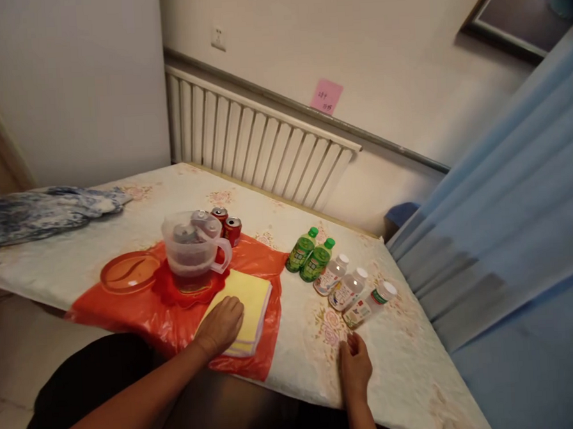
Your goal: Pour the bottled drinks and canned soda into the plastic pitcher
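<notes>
My left hand [223, 321] rests on a stack of folded cloths [252, 292], yellow on top with white-edged layers beneath. Its fingers are loosely curled, palm down, and I see no cloth gathered in them. My right hand [356, 366] is on the table's near side, its fingers curled in and holding nothing I can see. Just beyond it lies a clear bottle with a white cap and green neck band [368, 306]. Left of the cloths, a translucent plastic jug [192, 245] stands on a red scalloped dish [168, 294].
An orange plastic sheet [172, 326] lies under the cloths and dish, with an orange round lid [126, 274] at its left. Red cans [232, 230] stand behind the jug. Two green bottles [316, 261] and two white-capped bottles [347, 291] lie right of centre. Patterned fabric [46, 214] lies far left.
</notes>
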Demonstrator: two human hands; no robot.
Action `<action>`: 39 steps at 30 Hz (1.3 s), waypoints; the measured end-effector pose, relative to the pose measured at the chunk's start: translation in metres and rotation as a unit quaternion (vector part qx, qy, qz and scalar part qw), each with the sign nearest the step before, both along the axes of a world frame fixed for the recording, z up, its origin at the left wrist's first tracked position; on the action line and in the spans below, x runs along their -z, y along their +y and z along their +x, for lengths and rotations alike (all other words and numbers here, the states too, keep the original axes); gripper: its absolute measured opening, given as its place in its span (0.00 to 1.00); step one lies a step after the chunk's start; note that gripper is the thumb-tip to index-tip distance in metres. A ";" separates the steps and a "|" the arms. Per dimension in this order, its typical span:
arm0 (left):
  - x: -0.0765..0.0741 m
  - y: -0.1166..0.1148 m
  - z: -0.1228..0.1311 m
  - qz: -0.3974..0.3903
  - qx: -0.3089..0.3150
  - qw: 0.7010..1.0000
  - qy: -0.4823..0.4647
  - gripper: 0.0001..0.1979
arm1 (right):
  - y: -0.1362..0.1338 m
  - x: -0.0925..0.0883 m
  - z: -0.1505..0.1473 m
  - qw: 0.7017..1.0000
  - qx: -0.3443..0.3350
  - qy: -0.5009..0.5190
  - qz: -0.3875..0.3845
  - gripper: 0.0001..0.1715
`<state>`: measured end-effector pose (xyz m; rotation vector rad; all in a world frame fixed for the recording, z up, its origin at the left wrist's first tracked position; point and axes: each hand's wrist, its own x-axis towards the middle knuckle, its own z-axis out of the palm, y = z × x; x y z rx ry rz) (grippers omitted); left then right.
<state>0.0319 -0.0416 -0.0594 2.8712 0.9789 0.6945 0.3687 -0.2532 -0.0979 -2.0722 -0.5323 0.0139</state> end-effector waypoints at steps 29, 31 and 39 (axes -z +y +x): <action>-0.026 0.032 0.013 -0.369 0.063 0.906 -0.199 0.05 | 0.154 -0.074 -0.071 0.966 -0.236 -0.109 0.013 0.28; -0.030 0.033 0.010 -0.382 0.063 0.900 -0.201 0.04 | 0.209 -0.095 -0.091 0.946 -0.305 -0.103 0.025 0.29; -0.036 0.038 -0.002 -0.428 0.076 0.877 -0.206 0.05 | 0.375 -0.128 -0.158 0.870 -0.453 -0.194 0.008 0.44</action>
